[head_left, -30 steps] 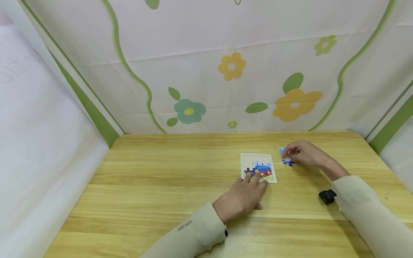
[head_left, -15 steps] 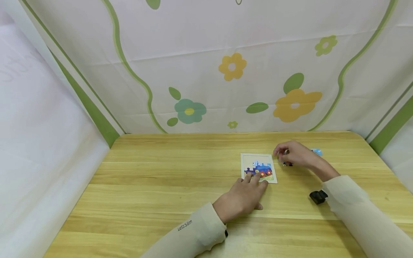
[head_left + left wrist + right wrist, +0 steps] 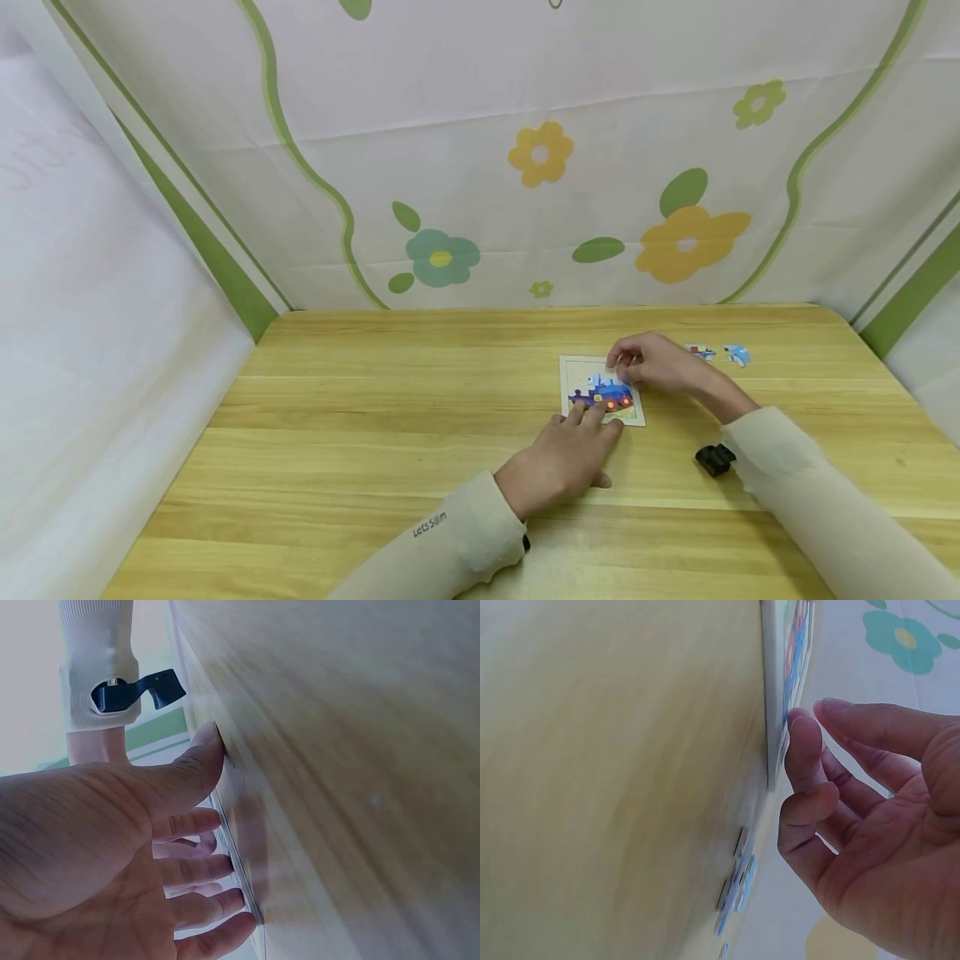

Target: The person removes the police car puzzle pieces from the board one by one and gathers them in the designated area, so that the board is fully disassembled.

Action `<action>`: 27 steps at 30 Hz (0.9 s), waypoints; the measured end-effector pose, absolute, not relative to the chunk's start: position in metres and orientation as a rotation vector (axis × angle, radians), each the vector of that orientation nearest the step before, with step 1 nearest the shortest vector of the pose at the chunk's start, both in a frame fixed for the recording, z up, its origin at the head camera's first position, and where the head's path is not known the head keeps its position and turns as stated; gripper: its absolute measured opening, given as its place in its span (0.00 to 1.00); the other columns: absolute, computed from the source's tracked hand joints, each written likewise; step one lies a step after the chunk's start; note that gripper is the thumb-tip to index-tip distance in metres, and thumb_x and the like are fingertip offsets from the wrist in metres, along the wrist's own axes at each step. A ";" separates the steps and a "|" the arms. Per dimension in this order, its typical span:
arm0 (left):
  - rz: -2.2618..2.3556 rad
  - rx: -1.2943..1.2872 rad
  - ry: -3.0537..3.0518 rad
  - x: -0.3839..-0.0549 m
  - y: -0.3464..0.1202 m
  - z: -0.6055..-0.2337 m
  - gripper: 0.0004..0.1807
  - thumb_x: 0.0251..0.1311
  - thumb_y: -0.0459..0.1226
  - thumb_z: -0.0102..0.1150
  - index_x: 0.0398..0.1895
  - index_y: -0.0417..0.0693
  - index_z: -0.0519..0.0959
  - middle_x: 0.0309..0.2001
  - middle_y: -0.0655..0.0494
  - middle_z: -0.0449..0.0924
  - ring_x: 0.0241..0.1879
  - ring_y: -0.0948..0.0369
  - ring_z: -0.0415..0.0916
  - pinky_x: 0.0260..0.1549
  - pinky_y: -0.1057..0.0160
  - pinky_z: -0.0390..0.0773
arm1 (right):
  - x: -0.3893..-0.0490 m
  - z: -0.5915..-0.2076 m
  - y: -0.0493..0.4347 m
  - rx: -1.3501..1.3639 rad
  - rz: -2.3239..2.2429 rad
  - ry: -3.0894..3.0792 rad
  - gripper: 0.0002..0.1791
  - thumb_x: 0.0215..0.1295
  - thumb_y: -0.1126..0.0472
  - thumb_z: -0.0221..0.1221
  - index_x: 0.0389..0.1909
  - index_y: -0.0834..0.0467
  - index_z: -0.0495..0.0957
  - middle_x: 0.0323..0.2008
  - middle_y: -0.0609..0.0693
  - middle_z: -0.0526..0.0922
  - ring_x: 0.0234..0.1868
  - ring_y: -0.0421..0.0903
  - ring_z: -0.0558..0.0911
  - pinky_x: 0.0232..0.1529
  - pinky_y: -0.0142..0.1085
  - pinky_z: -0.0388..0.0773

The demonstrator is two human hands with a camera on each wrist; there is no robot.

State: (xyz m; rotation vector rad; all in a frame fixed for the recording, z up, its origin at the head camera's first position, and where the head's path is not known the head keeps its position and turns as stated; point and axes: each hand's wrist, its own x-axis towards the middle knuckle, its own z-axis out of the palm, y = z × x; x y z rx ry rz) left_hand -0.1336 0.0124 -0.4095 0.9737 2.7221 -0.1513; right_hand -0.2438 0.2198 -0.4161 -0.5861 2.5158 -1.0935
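Observation:
A square jigsaw puzzle with a pale border, partly filled with a blue train, lies on the wooden table. My left hand rests with its fingers spread over the puzzle's lower edge; in the left wrist view its fingertips touch that edge. Over the upper right corner is my right hand, thumb and fingertips drawn together at the puzzle. It seems to pinch a small puzzle piece, which the fingers largely hide. Loose pieces lie on the table beside the puzzle in the right wrist view.
Two loose pieces, a red-and-blue one and a light blue one, lie right of the right hand. A black wrist-camera mount sticks out from the right sleeve. A flower-printed cloth hangs behind the table.
My right hand has moved left from the loose pieces to the puzzle's upper right corner, uncovering two pieces behind it. A light blue piece by its fingers no longer shows. The left hand stays put.

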 end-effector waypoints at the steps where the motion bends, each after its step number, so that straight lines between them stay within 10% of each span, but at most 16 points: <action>1: -0.151 0.973 2.721 -0.134 0.012 -0.410 0.40 0.67 0.59 0.60 0.80 0.63 0.62 0.82 0.58 0.57 0.80 0.54 0.58 0.68 0.56 0.76 | -0.244 -0.417 0.218 -0.585 -1.087 2.517 0.07 0.70 0.73 0.59 0.45 0.67 0.83 0.32 0.55 0.83 0.29 0.43 0.76 0.29 0.31 0.76; 27: -0.209 0.981 2.724 -0.134 0.014 -0.409 0.39 0.68 0.61 0.59 0.79 0.64 0.63 0.81 0.59 0.58 0.80 0.55 0.59 0.66 0.57 0.77 | -0.249 -0.418 0.199 -0.533 -1.023 2.493 0.10 0.72 0.74 0.53 0.40 0.66 0.84 0.28 0.53 0.79 0.26 0.45 0.73 0.28 0.32 0.71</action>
